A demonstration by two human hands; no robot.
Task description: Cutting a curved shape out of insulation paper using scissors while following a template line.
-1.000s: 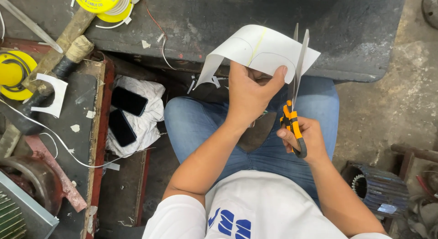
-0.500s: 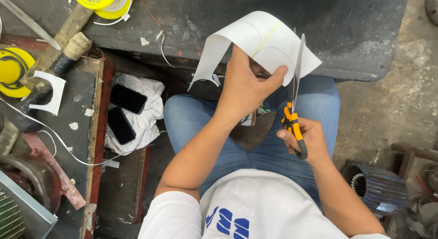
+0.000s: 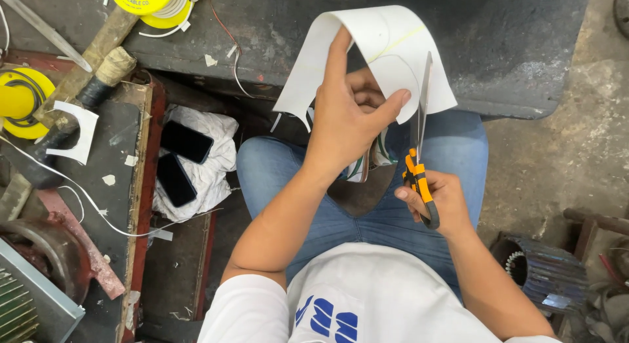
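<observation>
Dark and dusty, the workbench point(image 3: 524, 41) stretches across the far side, with a rough floor point(image 3: 544, 159) on the right. A person sits near it in blue jeans point(image 3: 452, 153) and a white shirt point(image 3: 393, 297).

The left hand point(image 3: 347, 114) holds a white sheet point(image 3: 393, 35) up over the lap. Its fingers are wrapped around the sheet, with one finger pointing up along the back. The sheet bends over like a little roof and has a curved line on it.

The right hand point(image 3: 445, 199) holds scissors point(image 3: 419, 153) with orange and black handles. Its fingers are closed tight around the handles. The blades point far, and they touch the right side of the sheet.

On the left, two black phones point(image 3: 180, 159) lie on a white cloth point(image 3: 213, 130). Yellow spools point(image 3: 19, 94) with wire sit on the far left. A metal motor part point(image 3: 540, 271) stands on the right, near the person's arm.
</observation>
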